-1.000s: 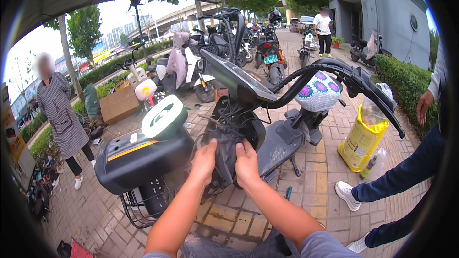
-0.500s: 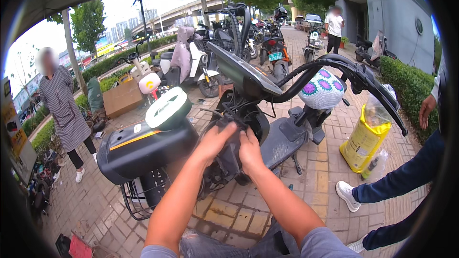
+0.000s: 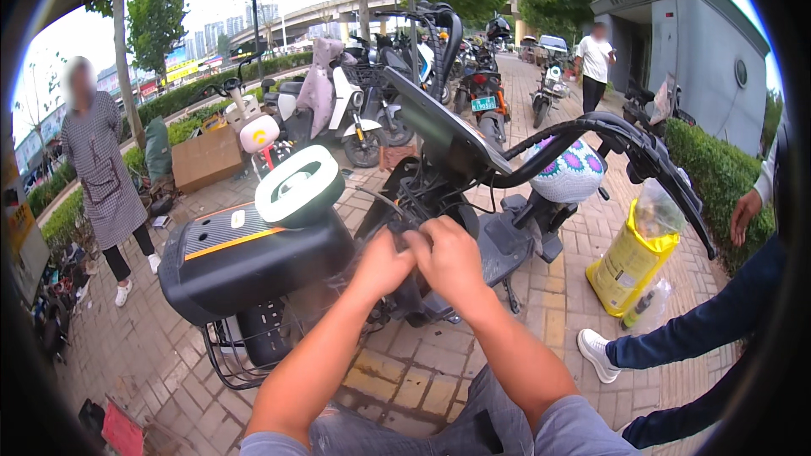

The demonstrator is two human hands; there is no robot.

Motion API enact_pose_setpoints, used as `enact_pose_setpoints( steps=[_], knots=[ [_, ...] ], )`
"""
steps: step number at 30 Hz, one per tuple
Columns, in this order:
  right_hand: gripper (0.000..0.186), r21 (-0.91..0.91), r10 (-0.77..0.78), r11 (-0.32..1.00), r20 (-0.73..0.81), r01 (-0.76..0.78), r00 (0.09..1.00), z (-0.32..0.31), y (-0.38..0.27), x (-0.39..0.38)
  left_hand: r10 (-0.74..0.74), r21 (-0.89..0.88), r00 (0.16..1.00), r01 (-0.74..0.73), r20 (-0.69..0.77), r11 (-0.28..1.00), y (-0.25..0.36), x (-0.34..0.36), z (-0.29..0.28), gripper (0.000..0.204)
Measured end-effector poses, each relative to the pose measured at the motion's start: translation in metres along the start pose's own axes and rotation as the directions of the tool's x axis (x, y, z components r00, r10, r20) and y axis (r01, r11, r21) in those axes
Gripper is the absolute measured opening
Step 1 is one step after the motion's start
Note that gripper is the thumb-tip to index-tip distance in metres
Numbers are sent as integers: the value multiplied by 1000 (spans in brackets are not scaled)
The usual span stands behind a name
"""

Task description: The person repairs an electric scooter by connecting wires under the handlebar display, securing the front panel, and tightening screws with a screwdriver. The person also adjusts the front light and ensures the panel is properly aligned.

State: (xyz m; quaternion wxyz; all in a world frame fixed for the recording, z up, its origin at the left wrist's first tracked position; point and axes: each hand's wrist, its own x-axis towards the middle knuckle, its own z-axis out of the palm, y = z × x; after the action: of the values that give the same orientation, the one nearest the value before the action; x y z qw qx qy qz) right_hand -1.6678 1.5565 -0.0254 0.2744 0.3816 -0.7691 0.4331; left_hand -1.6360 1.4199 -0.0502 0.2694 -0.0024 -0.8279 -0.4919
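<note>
My left hand [image 3: 382, 263] and my right hand [image 3: 446, 260] are side by side, thumbs close together, fingers curled at the opened front of an electric scooter [image 3: 494, 262]. What they grip is hidden by the fingers; a dark, blurred, film-like patch shows beside my left hand. Just beyond them, a bundle of dark cables [image 3: 414, 190] hangs out below the tilted dark panel [image 3: 448, 122]. The scooter's black handlebar [image 3: 557, 148] arches to the right, in front of a crocheted white, purple and teal seat cover [image 3: 568, 171].
On the left stands a black box [image 3: 262, 262] with an orange stripe, a pale green oval piece [image 3: 297, 186] on top and a wire rack below. A yellow sack [image 3: 629, 262] stands at right, near a person's leg [image 3: 701, 342]. Another person [image 3: 106, 177] stands at far left; parked scooters line the back.
My hands have drawn together and their fingers have curled in, where before they lay more stretched over a dark piece at the scooter's front. The view has shifted slightly.
</note>
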Motion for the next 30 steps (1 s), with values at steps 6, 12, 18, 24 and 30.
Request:
enact_pose_setpoints(
  steps=[6, 12, 18, 24, 30],
  knots=[
    [18, 269, 66, 960, 63, -80, 996, -9, 2, 17, 81, 161, 977, -50, -197, 986, 31, -15, 6, 31],
    [26, 387, 67, 890, 411, -240, 909, -49, -22, 45, 229, 447, 947, -109, -223, 888, 23, -23, 8, 30],
    [27, 403, 38, 880, 469, -252, 883, -51, -9, 60, 313, 539, 911, -128, -267, 833, 28, -27, 10, 42],
    [26, 376, 5, 898, 512, -229, 859, -69, -11, 65, 392, 450, 840, -206, -375, 869, 29, -30, 8, 44],
    [26, 285, 5, 937, 561, -199, 828, -79, -15, 68, 733, 603, 607, -472, -307, 643, 37, -25, 0, 46]
  ],
)
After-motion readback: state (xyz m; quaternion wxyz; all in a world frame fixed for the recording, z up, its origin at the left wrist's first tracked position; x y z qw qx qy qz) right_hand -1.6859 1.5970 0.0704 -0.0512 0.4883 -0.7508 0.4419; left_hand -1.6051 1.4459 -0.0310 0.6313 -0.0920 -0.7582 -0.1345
